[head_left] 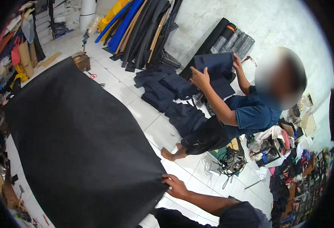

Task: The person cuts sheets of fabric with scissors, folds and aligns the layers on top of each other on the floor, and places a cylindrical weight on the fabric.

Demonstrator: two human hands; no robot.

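Your right hand (175, 186) lies flat on the near right corner of the black sheet (79, 144), fingers spread and pressing the edge onto the white tile floor (155, 129); your left hand is out of view, so I cannot tell what it is doing. The sheet is spread wide over the floor, from the clutter along the left wall to that corner under your palm. To lay it well, keep the palm low and smooth outward from the middle toward the edge, so no ridge gets trapped near the corner. Watch the scissors (92, 75) and the small cardboard box (82, 60) at the far end, which sit just beside the sheet and could snag it. A co-worker sits well apart on the floor to the right, both hands holding up a folded navy piece (214, 64) above a navy pile (167, 93); keep your corner clear of that person's foot (169, 154).
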